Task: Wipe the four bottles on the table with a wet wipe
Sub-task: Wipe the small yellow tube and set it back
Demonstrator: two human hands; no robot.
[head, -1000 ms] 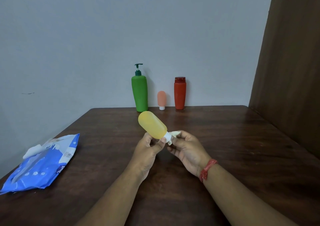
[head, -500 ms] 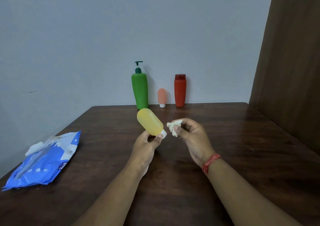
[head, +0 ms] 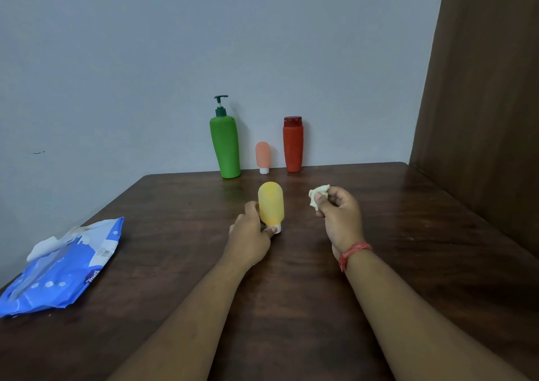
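Upright, yellow bottle (head: 271,204) in left hand (head: 250,242), right hand (head: 340,218) pinching wipe (head: 318,194)

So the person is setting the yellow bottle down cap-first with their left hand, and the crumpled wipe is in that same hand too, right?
Not quite. The head view shows the left hand holding the yellow bottle upright, cap down, but the crumpled wipe is pinched in the right hand, apart from the bottle.

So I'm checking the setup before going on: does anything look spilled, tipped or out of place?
Nothing spilled or tipped. The blue wet-wipe pack lies open, a white wipe poking out. The translucent yellow bottle stands cap-down, away from the row at the wall, left hand holding it.
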